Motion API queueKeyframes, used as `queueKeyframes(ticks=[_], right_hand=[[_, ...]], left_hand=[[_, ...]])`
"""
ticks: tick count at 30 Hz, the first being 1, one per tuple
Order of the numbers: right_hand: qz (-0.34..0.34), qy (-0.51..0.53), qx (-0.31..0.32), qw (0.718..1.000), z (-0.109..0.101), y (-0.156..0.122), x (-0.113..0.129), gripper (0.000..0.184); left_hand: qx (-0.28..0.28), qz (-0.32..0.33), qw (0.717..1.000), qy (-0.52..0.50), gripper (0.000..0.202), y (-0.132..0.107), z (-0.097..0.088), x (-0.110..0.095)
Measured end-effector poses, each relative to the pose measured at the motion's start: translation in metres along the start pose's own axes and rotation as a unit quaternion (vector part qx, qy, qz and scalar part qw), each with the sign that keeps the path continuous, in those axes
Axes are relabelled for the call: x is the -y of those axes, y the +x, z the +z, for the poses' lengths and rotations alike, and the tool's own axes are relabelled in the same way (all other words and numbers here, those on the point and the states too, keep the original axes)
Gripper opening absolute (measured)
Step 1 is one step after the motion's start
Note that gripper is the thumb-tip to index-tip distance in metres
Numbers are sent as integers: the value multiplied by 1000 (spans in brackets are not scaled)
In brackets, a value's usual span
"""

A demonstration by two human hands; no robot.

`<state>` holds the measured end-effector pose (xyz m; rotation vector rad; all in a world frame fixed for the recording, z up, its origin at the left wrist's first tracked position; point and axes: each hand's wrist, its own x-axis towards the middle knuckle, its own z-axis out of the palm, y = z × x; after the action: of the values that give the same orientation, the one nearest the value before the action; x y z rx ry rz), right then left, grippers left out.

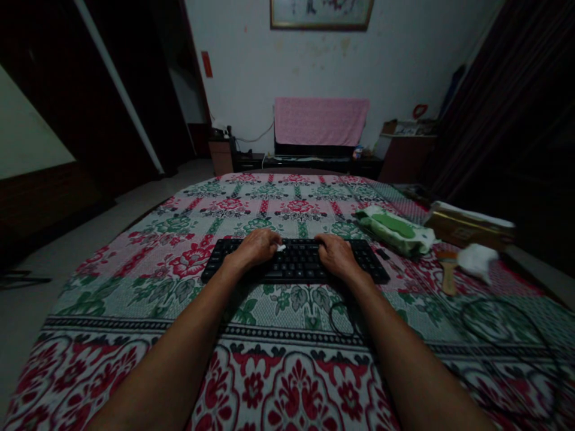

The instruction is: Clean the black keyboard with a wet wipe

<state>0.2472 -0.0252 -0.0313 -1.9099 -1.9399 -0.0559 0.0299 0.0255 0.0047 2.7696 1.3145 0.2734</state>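
Note:
A black keyboard lies flat on the patterned tablecloth in front of me. My left hand is closed over its left half, pinching a small white wad that looks like tissue or a wipe. Most of that wad is hidden by the fingers. Toward the right half, my right hand grips the keyboard, its thumb side near the top edge and the other fingers largely out of sight. A black cable loops on the cloth beside my right forearm.
Right of the keyboard lie a green-and-white wipes pack, a wooden-handled brush, a crumpled white tissue and a golden box. More black cable coils near the right edge. A pink towel hangs beyond the table.

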Motion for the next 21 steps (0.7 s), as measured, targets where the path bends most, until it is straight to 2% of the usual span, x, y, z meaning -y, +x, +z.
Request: queueKeyframes(ticks=[7, 13, 18, 21], right_hand=[[10, -2, 8, 1000, -1, -1, 2, 35], [15, 2, 6, 1000, -1, 0, 3, 35], [17, -2, 4, 1000, 0, 0, 3, 36], [17, -2, 2, 1000, 1, 0, 3, 35]], left_hand=[[28, 39, 999, -18, 27, -3, -7, -8], [-6, 9, 1000, 18, 29, -1, -1, -13], [13, 50, 999, -6, 28, -2, -2, -22], [4, 22, 1000, 16, 29, -3, -1, -25]])
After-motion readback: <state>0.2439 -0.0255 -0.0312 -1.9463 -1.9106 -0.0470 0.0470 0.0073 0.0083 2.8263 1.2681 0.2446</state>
